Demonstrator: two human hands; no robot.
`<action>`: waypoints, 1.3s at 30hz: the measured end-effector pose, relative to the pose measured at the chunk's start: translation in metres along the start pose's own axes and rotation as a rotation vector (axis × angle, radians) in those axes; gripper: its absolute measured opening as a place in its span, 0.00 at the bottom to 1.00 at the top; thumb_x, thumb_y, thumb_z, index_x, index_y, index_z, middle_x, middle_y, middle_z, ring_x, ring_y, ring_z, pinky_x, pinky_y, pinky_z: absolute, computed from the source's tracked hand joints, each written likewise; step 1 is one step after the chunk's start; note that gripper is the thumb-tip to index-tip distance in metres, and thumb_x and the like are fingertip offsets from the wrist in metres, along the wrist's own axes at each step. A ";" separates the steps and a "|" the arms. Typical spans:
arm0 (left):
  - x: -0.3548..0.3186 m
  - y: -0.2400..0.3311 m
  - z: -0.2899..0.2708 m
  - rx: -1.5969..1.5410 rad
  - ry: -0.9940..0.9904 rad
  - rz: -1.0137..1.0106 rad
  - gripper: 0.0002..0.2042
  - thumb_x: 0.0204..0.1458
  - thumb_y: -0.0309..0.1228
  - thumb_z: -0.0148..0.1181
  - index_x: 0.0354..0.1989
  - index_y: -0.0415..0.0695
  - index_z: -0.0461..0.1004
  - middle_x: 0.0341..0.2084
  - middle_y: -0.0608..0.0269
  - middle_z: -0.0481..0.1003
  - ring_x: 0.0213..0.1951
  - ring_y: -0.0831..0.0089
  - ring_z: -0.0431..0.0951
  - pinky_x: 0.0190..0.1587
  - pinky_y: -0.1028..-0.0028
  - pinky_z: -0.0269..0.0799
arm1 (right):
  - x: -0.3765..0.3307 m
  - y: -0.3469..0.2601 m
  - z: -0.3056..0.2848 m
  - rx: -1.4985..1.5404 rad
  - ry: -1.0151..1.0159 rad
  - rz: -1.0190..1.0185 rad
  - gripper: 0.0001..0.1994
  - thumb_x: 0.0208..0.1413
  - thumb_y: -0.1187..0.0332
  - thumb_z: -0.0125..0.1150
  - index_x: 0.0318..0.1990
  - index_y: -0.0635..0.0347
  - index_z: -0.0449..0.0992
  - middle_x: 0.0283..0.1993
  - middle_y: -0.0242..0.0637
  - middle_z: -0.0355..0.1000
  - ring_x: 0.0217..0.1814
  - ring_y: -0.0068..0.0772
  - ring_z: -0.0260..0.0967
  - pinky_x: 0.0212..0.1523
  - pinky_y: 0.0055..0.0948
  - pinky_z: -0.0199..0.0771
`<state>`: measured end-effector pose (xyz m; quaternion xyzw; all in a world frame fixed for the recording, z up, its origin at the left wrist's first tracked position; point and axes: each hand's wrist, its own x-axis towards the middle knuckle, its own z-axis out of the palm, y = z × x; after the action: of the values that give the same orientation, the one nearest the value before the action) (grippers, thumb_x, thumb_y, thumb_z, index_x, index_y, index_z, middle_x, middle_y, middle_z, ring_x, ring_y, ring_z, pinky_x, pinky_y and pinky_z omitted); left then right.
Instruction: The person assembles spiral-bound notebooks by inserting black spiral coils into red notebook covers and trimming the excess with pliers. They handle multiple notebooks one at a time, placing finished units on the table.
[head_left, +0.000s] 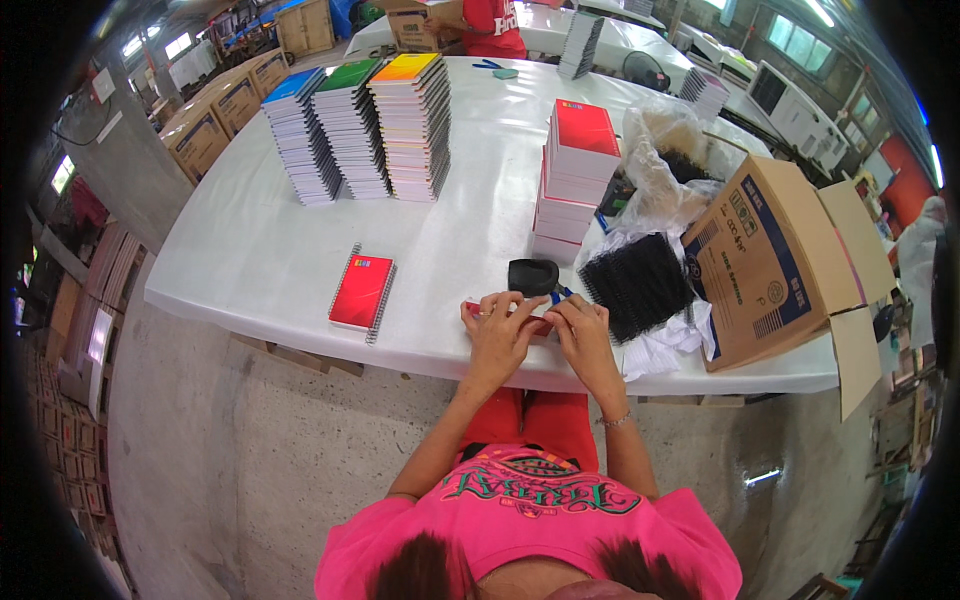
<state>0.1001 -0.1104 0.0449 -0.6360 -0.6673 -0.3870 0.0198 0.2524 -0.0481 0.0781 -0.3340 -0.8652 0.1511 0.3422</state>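
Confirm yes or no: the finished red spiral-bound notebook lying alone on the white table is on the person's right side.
No: the red spiral-bound notebook lies on the white table to the left of both hands, beyond the left hand.

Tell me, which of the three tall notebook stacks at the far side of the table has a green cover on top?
The middle stack. Its top cover is green, while the stack on its left has a blue top and the one on its right an orange-yellow top.

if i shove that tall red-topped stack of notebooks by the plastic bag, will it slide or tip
The red-topped stack would probably tip or shear rather than slide whole: it is tall, narrow and already unevenly layered. It likely feels heavy, being many notebooks. The white table looks smooth, so a low push might slide it.
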 end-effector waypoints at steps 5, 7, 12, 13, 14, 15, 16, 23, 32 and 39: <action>0.001 -0.008 -0.009 -0.279 0.189 -0.098 0.24 0.47 0.35 0.70 0.55 0.55 0.74 0.55 0.56 0.62 0.56 0.58 0.64 0.63 0.50 0.52 | 0.000 -0.005 -0.001 0.069 -0.042 0.026 0.08 0.61 0.65 0.58 0.37 0.60 0.78 0.38 0.36 0.72 0.42 0.37 0.70 0.48 0.36 0.57; 0.001 -0.009 -0.011 -0.268 0.267 -0.096 0.25 0.44 0.34 0.73 0.53 0.52 0.74 0.54 0.54 0.61 0.55 0.57 0.65 0.60 0.55 0.57 | -0.001 0.000 0.001 0.083 -0.090 0.022 0.10 0.62 0.64 0.56 0.37 0.61 0.79 0.37 0.37 0.72 0.42 0.38 0.70 0.47 0.37 0.58; -0.006 -0.033 -0.003 -0.425 0.129 -0.206 0.22 0.41 0.33 0.75 0.44 0.45 0.73 0.47 0.54 0.63 0.50 0.57 0.67 0.53 0.61 0.64 | 0.022 0.026 -0.007 0.339 -0.247 0.128 0.10 0.61 0.63 0.55 0.41 0.55 0.80 0.42 0.42 0.72 0.48 0.48 0.69 0.51 0.46 0.64; -0.007 -0.034 -0.006 -0.435 0.120 -0.220 0.21 0.41 0.33 0.75 0.43 0.44 0.73 0.46 0.54 0.63 0.50 0.57 0.67 0.53 0.62 0.64 | 0.030 0.030 -0.007 0.300 -0.232 0.111 0.10 0.62 0.62 0.55 0.43 0.55 0.79 0.43 0.44 0.71 0.49 0.50 0.69 0.51 0.47 0.64; -0.008 -0.036 -0.010 -0.444 0.113 -0.235 0.21 0.41 0.32 0.75 0.42 0.43 0.72 0.45 0.54 0.63 0.49 0.57 0.67 0.53 0.63 0.64 | 0.038 0.034 -0.005 0.262 -0.218 0.093 0.11 0.62 0.62 0.55 0.45 0.55 0.78 0.44 0.45 0.71 0.50 0.51 0.68 0.52 0.47 0.65; -0.007 -0.038 -0.015 -0.458 0.105 -0.244 0.20 0.42 0.32 0.75 0.41 0.43 0.71 0.44 0.54 0.63 0.49 0.57 0.67 0.53 0.64 0.65 | 0.044 0.037 -0.006 0.218 -0.199 0.076 0.11 0.62 0.61 0.55 0.46 0.55 0.78 0.45 0.46 0.71 0.51 0.52 0.67 0.52 0.48 0.66; -0.007 -0.042 -0.022 -0.445 0.101 -0.231 0.20 0.42 0.31 0.74 0.41 0.42 0.71 0.43 0.54 0.63 0.48 0.57 0.67 0.53 0.64 0.64 | 0.047 0.039 -0.009 0.170 -0.299 0.125 0.16 0.62 0.57 0.57 0.52 0.53 0.74 0.51 0.50 0.67 0.53 0.56 0.65 0.53 0.48 0.67; -0.002 -0.061 -0.085 -0.386 0.067 -0.184 0.20 0.43 0.31 0.74 0.41 0.42 0.69 0.42 0.56 0.62 0.49 0.58 0.66 0.55 0.64 0.63 | 0.045 0.055 0.045 -0.119 -0.271 0.133 0.30 0.52 0.46 0.66 0.55 0.57 0.70 0.58 0.61 0.60 0.54 0.63 0.63 0.55 0.53 0.66; 0.006 -0.070 -0.101 -0.346 -0.024 -0.143 0.20 0.43 0.30 0.74 0.41 0.42 0.69 0.42 0.56 0.62 0.49 0.58 0.67 0.56 0.64 0.62 | 0.045 0.040 0.076 -0.129 -0.116 0.212 0.31 0.44 0.50 0.73 0.48 0.63 0.68 0.59 0.63 0.58 0.57 0.62 0.58 0.57 0.52 0.59; 0.002 -0.083 -0.093 -0.350 -0.034 -0.114 0.19 0.43 0.31 0.73 0.40 0.42 0.69 0.42 0.56 0.62 0.49 0.58 0.67 0.56 0.64 0.62 | 0.032 0.029 0.056 0.436 -0.180 0.162 0.18 0.54 0.60 0.67 0.44 0.60 0.69 0.69 0.59 0.53 0.67 0.56 0.55 0.67 0.45 0.53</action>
<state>-0.0151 -0.1501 0.0706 -0.5975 -0.6249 -0.4869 -0.1242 0.2100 -0.0067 0.0390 -0.3058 -0.8094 0.3903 0.3148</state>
